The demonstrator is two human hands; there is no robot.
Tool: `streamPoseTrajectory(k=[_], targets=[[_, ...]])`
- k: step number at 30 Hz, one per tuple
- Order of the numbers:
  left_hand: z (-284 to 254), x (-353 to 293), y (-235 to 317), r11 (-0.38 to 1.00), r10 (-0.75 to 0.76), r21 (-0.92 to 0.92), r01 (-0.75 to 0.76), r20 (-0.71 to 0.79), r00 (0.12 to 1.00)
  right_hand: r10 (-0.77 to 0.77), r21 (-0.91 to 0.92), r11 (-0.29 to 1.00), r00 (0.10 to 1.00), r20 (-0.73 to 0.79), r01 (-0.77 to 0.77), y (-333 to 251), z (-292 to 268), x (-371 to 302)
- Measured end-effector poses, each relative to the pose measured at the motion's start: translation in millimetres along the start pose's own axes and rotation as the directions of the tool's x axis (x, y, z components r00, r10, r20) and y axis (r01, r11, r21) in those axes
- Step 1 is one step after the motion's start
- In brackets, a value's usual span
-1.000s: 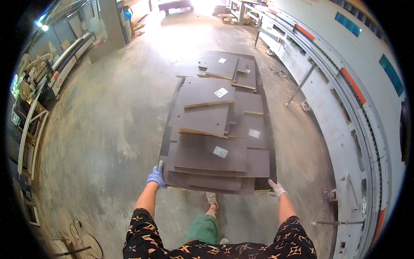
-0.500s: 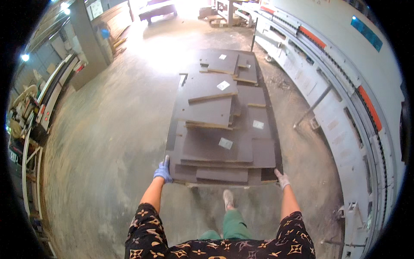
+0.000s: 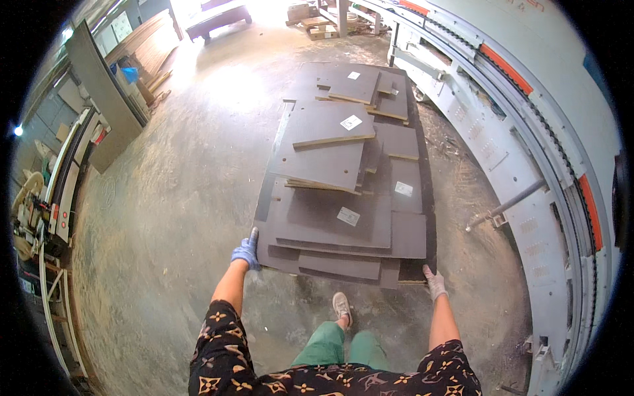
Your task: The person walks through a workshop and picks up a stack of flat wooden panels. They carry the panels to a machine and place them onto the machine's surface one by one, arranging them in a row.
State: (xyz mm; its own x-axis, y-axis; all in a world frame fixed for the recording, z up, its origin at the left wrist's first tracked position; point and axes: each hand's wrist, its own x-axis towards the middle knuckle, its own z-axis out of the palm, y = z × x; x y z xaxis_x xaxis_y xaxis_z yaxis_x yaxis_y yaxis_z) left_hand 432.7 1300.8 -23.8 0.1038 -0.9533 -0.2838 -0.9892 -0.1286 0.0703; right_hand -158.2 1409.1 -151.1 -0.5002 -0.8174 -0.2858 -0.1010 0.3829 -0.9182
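Note:
A loaded stack of dark grey-brown panels (image 3: 317,221) lies on a wide dark base board (image 3: 429,224) in front of me. The panels differ in size and overlap unevenly. Several bear white labels, and smaller pieces (image 3: 323,142) rest on top at an angle. My left hand (image 3: 246,253), in a blue glove, grips the near left corner with its thumb along the edge. At the near right corner my right hand (image 3: 434,282), in a pale glove, is closed round the base board's edge. Whatever carries the load underneath is hidden.
A long white machine (image 3: 515,165) with orange strips runs along the right, its bar (image 3: 505,206) jutting toward the stack. Upright panels (image 3: 109,86) lean at the left beside another long machine (image 3: 69,178). Far ahead stand a dark low table (image 3: 218,20) and wood offcuts (image 3: 322,32).
The surroundings have shifted, with the machine's bar and the leaning panels now nearer as I walk forward. The stack keeps its place between my hands, turned slightly. My stepping foot has changed.

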Motion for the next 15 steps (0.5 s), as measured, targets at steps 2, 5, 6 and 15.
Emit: streamPoseTrajectory(k=[2,5,6,15], targets=[[4,9,-11,1.000,-0.006,-0.003,0.006,-0.026,1.000,-0.085,-0.056,0.994,0.995,0.058,0.089,-19,1,-29],[44,7,-17,0.994,-0.098,0.013,0.107,-0.299,0.949,0.291,-0.036,0.957,0.942,0.170,-0.289,-42,-13,-31],[78,5,-48,0.976,0.044,0.197,0.093,-0.594,0.803,0.200,0.005,0.979,0.964,0.176,-0.204,-48,-1,-27],[345,-463,-214,0.761,-0.397,-0.577,0.296,-0.053,0.916,0.185,0.275,0.937,0.975,0.125,-0.213,118,-16,-225]])
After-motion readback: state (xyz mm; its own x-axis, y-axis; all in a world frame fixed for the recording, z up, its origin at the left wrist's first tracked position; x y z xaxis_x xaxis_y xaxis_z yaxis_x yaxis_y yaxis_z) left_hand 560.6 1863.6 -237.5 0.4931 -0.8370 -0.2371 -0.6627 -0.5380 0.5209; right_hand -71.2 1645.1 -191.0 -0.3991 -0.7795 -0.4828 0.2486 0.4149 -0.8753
